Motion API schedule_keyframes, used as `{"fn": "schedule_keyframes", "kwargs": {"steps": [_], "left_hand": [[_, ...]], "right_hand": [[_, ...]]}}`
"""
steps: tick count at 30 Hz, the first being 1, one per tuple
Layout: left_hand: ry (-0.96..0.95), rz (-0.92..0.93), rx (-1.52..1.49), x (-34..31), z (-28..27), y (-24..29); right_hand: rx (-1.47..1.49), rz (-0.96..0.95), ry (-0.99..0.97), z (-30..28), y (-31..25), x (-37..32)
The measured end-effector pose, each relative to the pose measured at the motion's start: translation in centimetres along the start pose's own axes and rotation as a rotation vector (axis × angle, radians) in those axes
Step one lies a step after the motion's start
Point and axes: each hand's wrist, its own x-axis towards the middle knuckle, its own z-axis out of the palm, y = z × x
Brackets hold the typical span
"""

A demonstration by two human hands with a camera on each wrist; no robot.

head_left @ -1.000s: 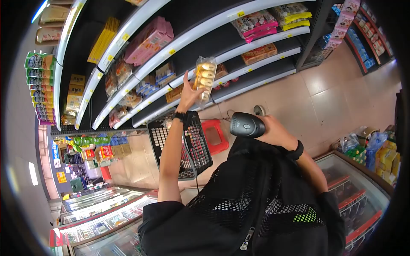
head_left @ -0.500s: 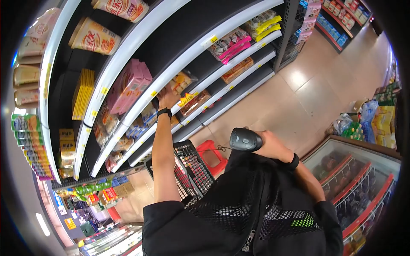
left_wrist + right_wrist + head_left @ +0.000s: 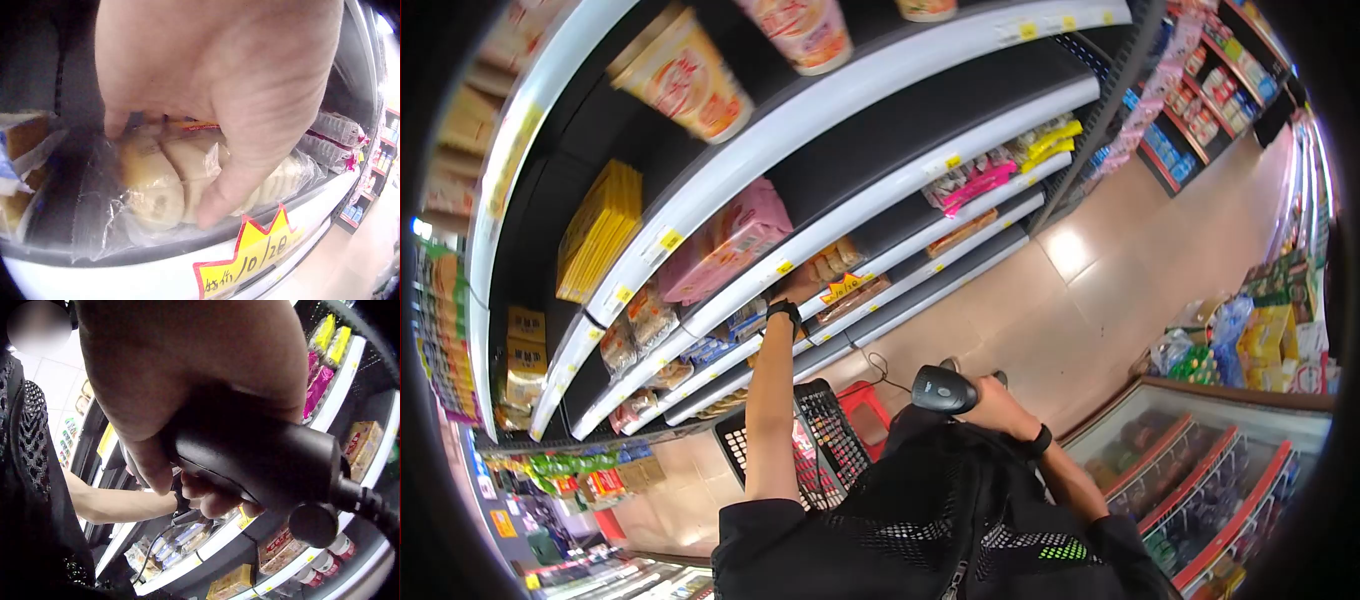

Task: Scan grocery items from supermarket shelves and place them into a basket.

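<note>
On a shelf lies a clear plastic pack of bread rolls (image 3: 156, 190), golden on top and pale at the sides. My left hand (image 3: 219, 69) grips it from above, the thumb across its front and the other fingers mostly hidden behind. In the head view the same hand (image 3: 794, 288) reaches in between two shelves. A yellow, red-edged price sign (image 3: 250, 256) stands at the shelf lip just below the pack. My right hand (image 3: 1002, 404) holds a black barcode scanner (image 3: 943, 390) in front of my body, its cable running from the handle's end in the right wrist view.
Pink boxes (image 3: 728, 240) sit on the shelf above, with large paper cups (image 3: 685, 80) higher up. A black shopping basket (image 3: 832, 432) and a red plastic stool (image 3: 864, 416) stand below my arms. To the right is a glass-topped freezer (image 3: 1190, 400).
My left hand has carried the bread pack from in front of the shelves onto the shelf and still grips it there. The head view has shifted; the scanner stays in my right hand.
</note>
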Motion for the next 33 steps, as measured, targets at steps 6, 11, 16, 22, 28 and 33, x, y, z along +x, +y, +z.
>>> {"fn": "schedule_keyframes", "kwargs": {"steps": [6,11,16,22,28,33], "left_hand": [[0.078,0.046,0.053,1.6,3.4,-1.1],[-0.105,-0.130,0.062,-3.2,-1.5,4.3],[0.322,0.001,-0.209,-10.7,-1.7,9.4],[0.190,-0.344,-0.256,-24.3,3.3,13.2],[0.125,-0.628,-0.183,-35.8,4.7,14.8],[0.202,-0.863,-0.193,-43.3,5.7,12.9]], "right_hand": [[0.009,0.071,-0.036,2.1,0.9,0.3],[-0.032,0.031,-0.088,1.9,1.5,0.2],[-0.009,0.063,-0.202,1.0,1.0,-0.4],[-0.072,-0.014,-0.315,1.7,4.8,-1.6],[-0.060,0.070,-0.452,1.7,5.5,-1.4],[-0.028,0.028,-0.398,2.6,6.3,-1.2]]}}
